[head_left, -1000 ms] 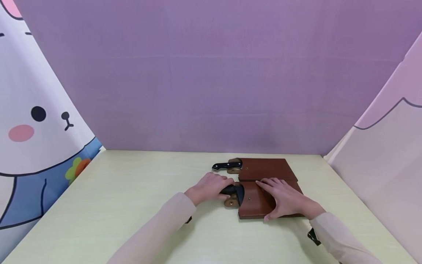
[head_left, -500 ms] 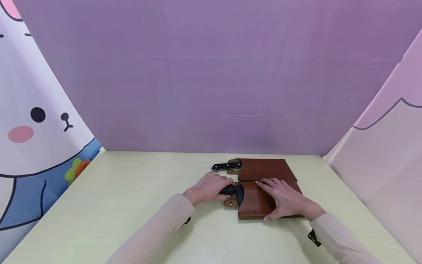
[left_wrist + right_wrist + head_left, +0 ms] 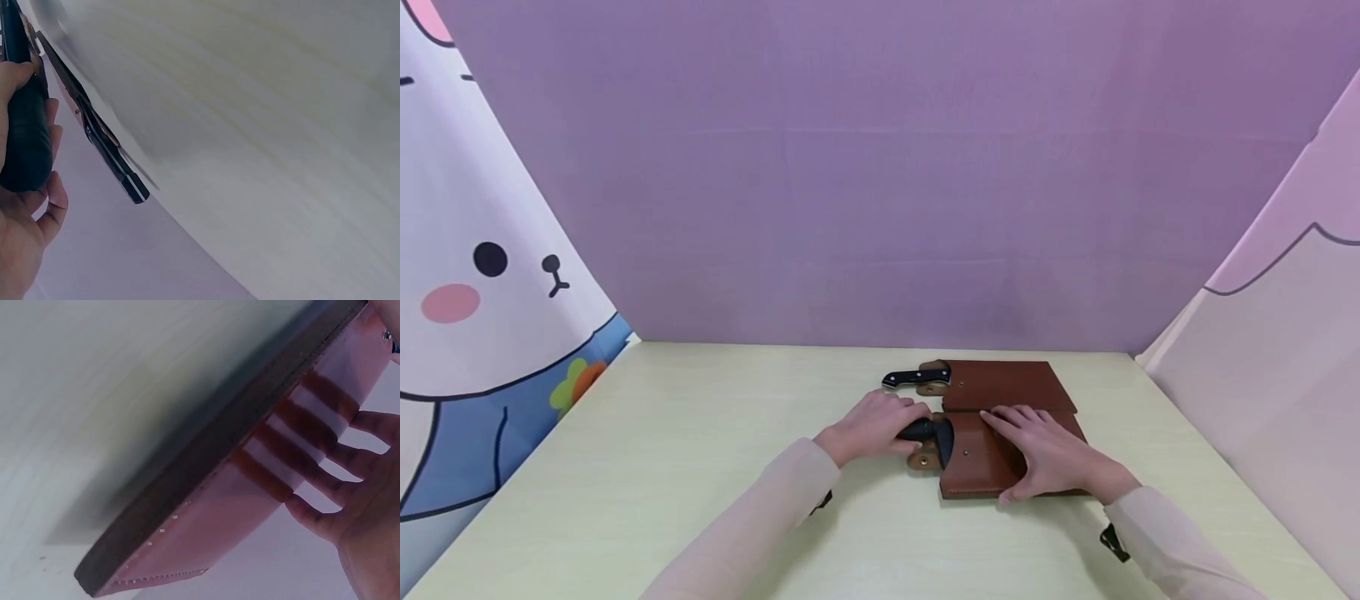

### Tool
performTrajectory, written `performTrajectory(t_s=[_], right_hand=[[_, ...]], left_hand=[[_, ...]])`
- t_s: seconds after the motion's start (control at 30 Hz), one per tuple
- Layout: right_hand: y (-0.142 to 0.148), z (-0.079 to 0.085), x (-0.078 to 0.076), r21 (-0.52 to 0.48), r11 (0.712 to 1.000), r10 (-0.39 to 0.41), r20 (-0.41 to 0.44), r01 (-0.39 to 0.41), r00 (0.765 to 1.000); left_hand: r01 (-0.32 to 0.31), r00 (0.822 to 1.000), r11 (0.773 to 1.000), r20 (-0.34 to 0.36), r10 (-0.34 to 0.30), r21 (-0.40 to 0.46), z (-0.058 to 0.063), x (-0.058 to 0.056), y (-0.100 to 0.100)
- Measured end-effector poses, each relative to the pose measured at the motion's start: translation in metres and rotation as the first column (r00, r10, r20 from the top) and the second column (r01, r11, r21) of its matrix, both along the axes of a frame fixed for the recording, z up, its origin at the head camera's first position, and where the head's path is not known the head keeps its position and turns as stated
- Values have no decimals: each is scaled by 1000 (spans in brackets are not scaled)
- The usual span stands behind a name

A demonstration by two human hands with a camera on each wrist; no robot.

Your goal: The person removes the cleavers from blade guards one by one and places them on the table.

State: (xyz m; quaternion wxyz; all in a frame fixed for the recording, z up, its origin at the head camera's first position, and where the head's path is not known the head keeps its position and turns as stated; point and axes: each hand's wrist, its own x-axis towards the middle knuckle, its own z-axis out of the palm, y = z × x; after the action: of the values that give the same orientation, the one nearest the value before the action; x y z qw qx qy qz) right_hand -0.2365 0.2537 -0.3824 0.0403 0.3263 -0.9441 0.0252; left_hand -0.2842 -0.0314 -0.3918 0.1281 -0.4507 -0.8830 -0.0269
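My left hand [image 3: 880, 425] grips the thick black handle [image 3: 28, 140] of a knife at the middle right of the table. The knife's dark heel shows at the notched mouth of a brown leather sheath [image 3: 981, 475], and the rest of the blade is hidden inside. Across that sheath spreads my right hand [image 3: 1048, 450], with its fingers at the far edge and its thumb at the near edge. The right wrist view shows the fingers [image 3: 312, 515] reflected in the glossy leather. A brown snap strap [image 3: 925, 460] sticks out beside the handle.
Just behind lies a second brown sheath [image 3: 1007, 383], its front edge against the first. From it projects a riveted black knife handle [image 3: 917, 377], pointing left. The pale table [image 3: 737, 383] ends at a purple backdrop [image 3: 880, 192], with printed cloth on both sides.
The nearer sheath and the knife in it have shifted very slightly to the left, with my left hand still on the handle. The far sheath and its knife have not moved.
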Motion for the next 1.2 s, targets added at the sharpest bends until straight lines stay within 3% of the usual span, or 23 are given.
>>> performTrajectory(t_s=[1.2], right_hand=[[8,-4,3,-34,999,10,-49,-11,999]], left_hand=[[-3,1000,1000,11,3,3,-3,-1,-13]])
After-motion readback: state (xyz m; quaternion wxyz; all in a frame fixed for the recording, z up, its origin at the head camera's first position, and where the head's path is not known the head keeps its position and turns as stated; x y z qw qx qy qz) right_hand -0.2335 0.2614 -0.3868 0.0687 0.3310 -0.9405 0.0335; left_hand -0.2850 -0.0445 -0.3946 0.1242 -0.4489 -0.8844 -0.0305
